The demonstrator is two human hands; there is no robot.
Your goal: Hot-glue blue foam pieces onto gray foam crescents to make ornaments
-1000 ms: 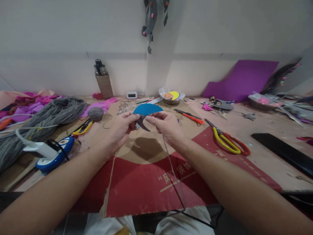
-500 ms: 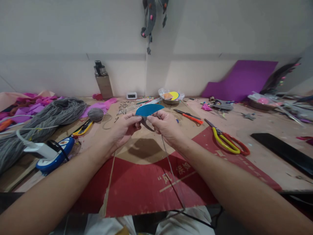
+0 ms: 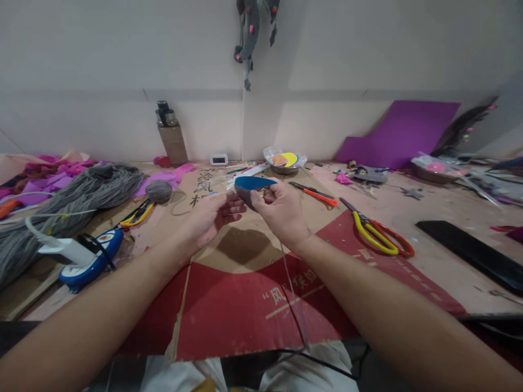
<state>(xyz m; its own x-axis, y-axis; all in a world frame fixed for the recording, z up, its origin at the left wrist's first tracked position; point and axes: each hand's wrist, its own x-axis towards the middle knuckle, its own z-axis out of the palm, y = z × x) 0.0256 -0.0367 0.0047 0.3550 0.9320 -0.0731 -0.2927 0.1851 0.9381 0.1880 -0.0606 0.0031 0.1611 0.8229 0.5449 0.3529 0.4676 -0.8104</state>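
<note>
A blue, curved flat piece (image 3: 254,183) with grey yarn or grey covering along its near edge is held up over the cardboard. My right hand (image 3: 284,209) grips its right part, with the thumb on the near grey side and the fingers behind. My left hand (image 3: 218,216) has its thumb and forefinger at the left tip, while the other fingers curl loosely below. What lies under those fingertips is partly hidden. From beneath my right hand a grey yarn strand (image 3: 291,280) hangs down to my lap.
Red-and-brown cardboard (image 3: 229,310) covers the table front. Scissors (image 3: 378,231), an orange-handled cutter (image 3: 321,196) and a black bar (image 3: 469,253) lie right. At left are a yarn ball (image 3: 159,191), a grey yarn skein (image 3: 92,196), a yellow cutter (image 3: 139,214) and a blue power strip (image 3: 93,267).
The blue piece has tilted and shifted slightly right, so more of its grey near side shows. My left fingers have loosened and opened somewhat at its left end.
</note>
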